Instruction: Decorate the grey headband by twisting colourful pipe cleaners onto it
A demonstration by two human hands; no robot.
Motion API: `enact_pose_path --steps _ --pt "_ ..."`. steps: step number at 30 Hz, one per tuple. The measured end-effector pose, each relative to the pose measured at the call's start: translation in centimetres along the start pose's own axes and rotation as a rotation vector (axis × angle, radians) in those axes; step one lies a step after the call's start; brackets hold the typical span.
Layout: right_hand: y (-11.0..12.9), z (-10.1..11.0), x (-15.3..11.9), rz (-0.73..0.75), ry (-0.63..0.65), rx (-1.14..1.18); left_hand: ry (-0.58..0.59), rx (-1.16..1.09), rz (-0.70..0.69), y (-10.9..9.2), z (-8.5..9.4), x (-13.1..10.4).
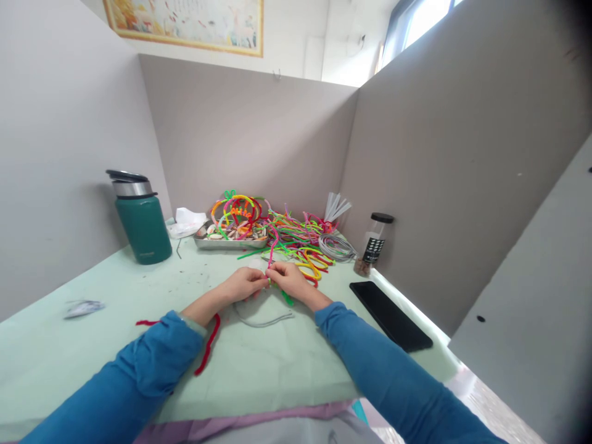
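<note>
Left hand [246,284] and right hand [287,279] meet, fingertips pinched on a pink fuzzy stem [272,246], apparently steadying its lower end. Colourful stems [298,230] lie just beyond, probably for easy reach.

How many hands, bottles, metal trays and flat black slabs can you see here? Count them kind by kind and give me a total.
Hands: 2 (left hand, right hand)
Bottles: 2 (green flask, clear bottle with black lid)
Metal tray: 1
Flat black slab: 1
Total: 6
</note>
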State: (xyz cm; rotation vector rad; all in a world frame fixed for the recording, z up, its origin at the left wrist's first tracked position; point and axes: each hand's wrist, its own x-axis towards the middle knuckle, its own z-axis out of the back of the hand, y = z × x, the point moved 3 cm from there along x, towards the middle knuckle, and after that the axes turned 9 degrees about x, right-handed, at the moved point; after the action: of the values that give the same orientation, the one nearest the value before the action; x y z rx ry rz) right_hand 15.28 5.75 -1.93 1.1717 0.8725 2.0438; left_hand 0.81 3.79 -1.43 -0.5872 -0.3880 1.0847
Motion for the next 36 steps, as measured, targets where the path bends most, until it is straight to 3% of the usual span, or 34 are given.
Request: enact_pose_path --steps 36 --pt "-0.15 0.04 -0.02 -0.028 0.008 -0.027 -0.019 0.039 -0.019 0.01 -0.01 0.06"
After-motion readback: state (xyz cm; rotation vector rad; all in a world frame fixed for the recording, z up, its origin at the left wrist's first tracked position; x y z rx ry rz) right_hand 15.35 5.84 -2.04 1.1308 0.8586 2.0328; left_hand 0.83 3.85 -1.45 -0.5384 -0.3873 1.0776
